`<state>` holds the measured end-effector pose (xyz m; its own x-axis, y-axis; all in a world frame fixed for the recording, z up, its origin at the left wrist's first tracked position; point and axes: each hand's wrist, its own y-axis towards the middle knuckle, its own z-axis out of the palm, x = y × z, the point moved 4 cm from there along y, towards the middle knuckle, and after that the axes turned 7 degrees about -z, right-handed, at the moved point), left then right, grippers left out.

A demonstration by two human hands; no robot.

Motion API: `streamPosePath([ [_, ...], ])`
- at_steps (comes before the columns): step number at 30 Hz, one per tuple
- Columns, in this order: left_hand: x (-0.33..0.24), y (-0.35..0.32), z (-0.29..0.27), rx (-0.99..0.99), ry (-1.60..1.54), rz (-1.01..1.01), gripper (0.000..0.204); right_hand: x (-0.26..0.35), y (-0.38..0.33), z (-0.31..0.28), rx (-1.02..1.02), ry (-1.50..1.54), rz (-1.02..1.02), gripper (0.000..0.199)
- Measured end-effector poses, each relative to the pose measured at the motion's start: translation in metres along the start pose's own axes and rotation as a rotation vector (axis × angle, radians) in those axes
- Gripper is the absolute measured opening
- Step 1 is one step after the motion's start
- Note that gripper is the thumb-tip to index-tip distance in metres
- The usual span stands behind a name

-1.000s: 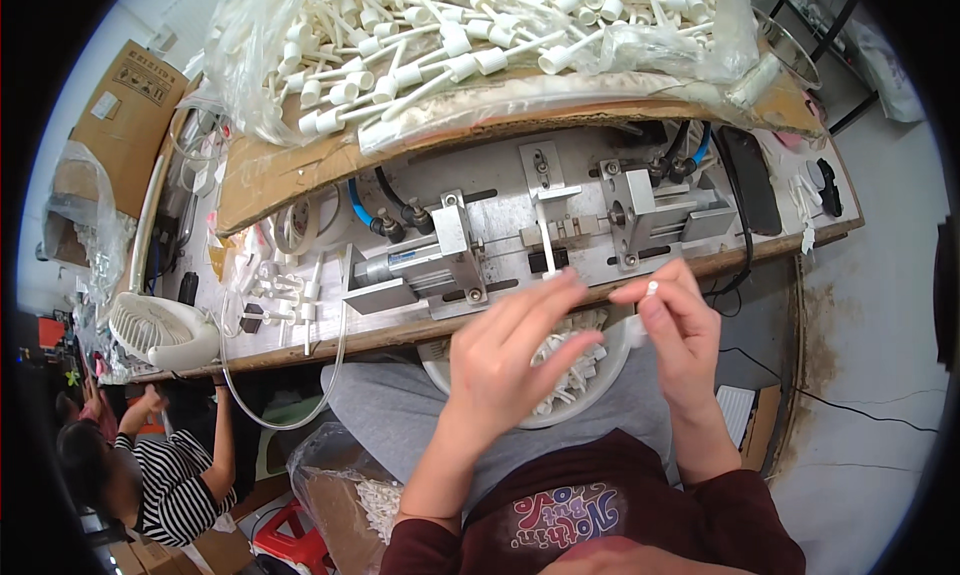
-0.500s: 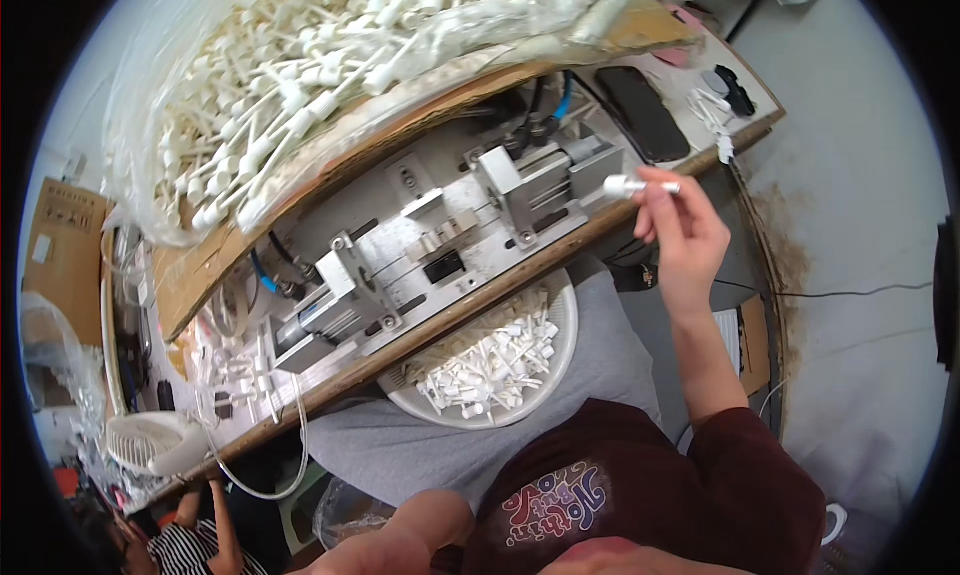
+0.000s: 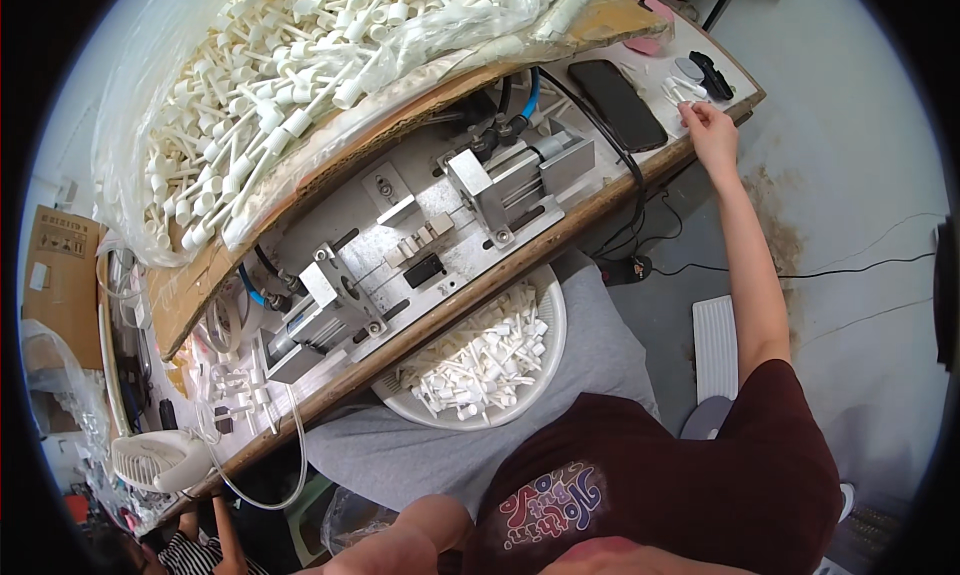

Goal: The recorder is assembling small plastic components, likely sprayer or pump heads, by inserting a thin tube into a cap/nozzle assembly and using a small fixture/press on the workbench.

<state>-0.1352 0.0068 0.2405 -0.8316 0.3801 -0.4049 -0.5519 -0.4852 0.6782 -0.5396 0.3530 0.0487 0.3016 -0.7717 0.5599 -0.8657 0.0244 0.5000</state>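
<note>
My right hand (image 3: 712,140) is at the far right corner of the workbench, fingers drawn together in a pinch. Its fingertips meet the near side of a small group of white plastic pieces (image 3: 684,93); whether they grip one is hidden. Of my left side only a bent bare arm (image 3: 432,527) shows at the lower edge, with the hand outside the picture. A white basket (image 3: 556,350) of short white capped plastic stems (image 3: 480,365) rests on my lap. In front stands a metal fixture with a left cylinder (image 3: 318,320), a right cylinder (image 3: 515,180) and a small centre block (image 3: 425,237).
A large heap of white capped stems (image 3: 300,95) in clear plastic lies behind a cardboard edge (image 3: 330,160). A black phone (image 3: 618,105) and black cables (image 3: 640,190) are near my right hand. At left are a small white fan (image 3: 165,458) and another person's arm (image 3: 228,535).
My right hand, which held a white capped plastic piece before the right cylinder, has moved away to the far right corner. The view has shifted slightly.
</note>
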Motion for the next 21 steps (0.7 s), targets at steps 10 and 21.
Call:
streamPosePath([
  [10, 0.012, -0.023, -0.013, 0.19, 0.069, 0.01, 0.037, 0.109, -0.03, -0.003, -0.137, -0.021, -0.395, 0.031],
  [21, 0.039, -0.051, -0.072, 0.357, 0.989, -0.274, 0.021, 0.329, -0.05, 0.01, 0.054, 0.535, -0.93, 0.009],
])
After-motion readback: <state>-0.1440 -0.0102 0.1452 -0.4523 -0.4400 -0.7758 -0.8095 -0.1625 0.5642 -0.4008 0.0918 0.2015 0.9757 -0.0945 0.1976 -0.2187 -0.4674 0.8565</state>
